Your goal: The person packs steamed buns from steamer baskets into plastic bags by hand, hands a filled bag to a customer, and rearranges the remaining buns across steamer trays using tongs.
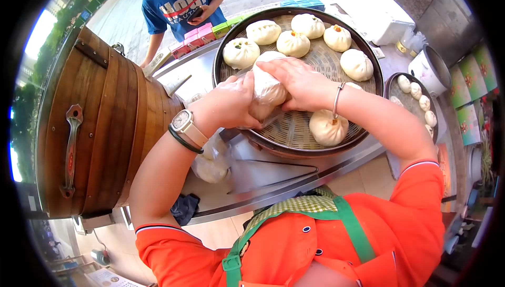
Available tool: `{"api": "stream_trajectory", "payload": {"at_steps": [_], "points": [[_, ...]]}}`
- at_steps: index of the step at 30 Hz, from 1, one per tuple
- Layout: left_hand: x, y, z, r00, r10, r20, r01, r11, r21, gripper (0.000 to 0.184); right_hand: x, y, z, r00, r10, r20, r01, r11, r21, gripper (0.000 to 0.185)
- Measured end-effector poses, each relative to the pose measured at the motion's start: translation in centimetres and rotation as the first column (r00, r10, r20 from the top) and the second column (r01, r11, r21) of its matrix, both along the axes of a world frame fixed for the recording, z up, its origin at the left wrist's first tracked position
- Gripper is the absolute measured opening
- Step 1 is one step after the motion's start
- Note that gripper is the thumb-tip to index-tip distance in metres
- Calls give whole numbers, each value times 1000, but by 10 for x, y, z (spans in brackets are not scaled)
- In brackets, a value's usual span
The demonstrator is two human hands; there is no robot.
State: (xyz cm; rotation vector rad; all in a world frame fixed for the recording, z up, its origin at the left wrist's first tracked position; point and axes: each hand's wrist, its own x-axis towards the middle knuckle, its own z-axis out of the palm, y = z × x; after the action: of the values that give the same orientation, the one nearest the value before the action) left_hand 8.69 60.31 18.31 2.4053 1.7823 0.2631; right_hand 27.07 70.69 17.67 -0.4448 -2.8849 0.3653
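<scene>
Between my two hands is a clear plastic bag of steamed buns (267,91), held over the near left part of a round steamer tray (310,71). My left hand (234,100) is wrapped round the bag's left side, its wrist wearing a watch. From the right, my right hand (294,83) presses on the bag's top and side with curled fingers. Several loose buns sit on the woven mat around the tray, such as a pleated bun (356,65) at the right and another bun (329,128) near the front rim. How many buns are bagged is hidden.
Tall wooden steamers (100,129) stand close on my left. Plastic bags (211,161) hang at the counter's near edge. A smaller tray of buns (392,84) is on the right, below a white foam box (368,8). A person in a blue shirt (176,3) stands across the counter.
</scene>
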Motion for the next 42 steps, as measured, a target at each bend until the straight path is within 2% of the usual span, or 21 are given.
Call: {"api": "stream_trajectory", "payload": {"at_steps": [4,7,9,11,13,15,17,18,19,21,22,24,27,28,31,35,36,38,39,40,42], "points": [[4,2,-1,985,145,90,-127,975,-180,97,-11,5,-15,989,-32,-143,36,999,25,81],[1,6,14,885,233,403,-169,967,-188,81,-21,18,-2,968,1,-251,-23,996,-81,72],[-15,13,18,698,195,689,-119,981,-156,73,-22,25,16,952,-113,-284,-16,910,-414,64],[-33,21,17,546,209,811,-109,978,-178,67,-29,38,27,937,-187,-295,4,850,-527,58],[-31,14,23,184,215,959,-67,976,-206,49,-34,38,37,938,-225,-264,-46,675,-736,58],[-27,12,26,-76,324,943,-199,922,-333,45,-38,39,31,946,-225,-235,-39,641,-767,59],[-26,6,25,-134,429,893,-193,873,-448,46,-38,42,16,966,-253,-54,67,445,-893,55],[-26,2,23,-195,524,829,-183,811,-556,48,-33,37,17,969,-246,-33,102,515,-851,50],[-28,-2,17,-139,486,863,-93,861,-500,54,-34,32,14,976,-200,-85,3,404,-915,40],[-23,-3,8,-216,401,890,-208,872,-443,46,-37,13,19,934,-342,-102,-19,239,-971,33],[-21,-4,2,-214,396,893,-215,873,-438,46,-38,13,25,935,-337,-108,-24,243,-970,33],[-21,-5,-11,201,282,938,-478,864,-158,37,-39,14,38,887,-364,-282,-283,52,-958,34],[-40,-5,-19,109,275,955,-535,826,-177,22,-37,7,65,848,-326,-419,-447,-15,-894,35],[-43,-7,-16,122,262,957,-643,756,-125,25,-37,2,73,840,-331,-429,-460,-17,-888,36],[-46,-29,13,207,174,963,-767,640,49,26,-33,-3,84,766,-239,-597,-609,32,-793,36],[-35,-88,61,403,161,901,-743,633,219,26,-13,-37,124,718,-106,-688,-677,125,-726,39],[-31,-103,68,481,192,856,-726,635,265,26,-5,-49,136,741,-162,-652,-669,-79,-739,35],[-22,-135,78,446,269,854,-719,676,163,25,1,-71,136,775,-181,-606,-629,-124,-768,35],[-17,-150,78,419,336,843,-697,715,61,24,2,-82,130,783,-154,-603,-605,36,-795,40],[-11,-160,74,415,345,842,-700,712,54,24,7,-94,127,826,-196,-528,-536,12,-844,38],[1,-177,61,25,294,955,-520,820,-239,25,14,-108,105,879,-153,-451,-467,-89,-880,32]]}}
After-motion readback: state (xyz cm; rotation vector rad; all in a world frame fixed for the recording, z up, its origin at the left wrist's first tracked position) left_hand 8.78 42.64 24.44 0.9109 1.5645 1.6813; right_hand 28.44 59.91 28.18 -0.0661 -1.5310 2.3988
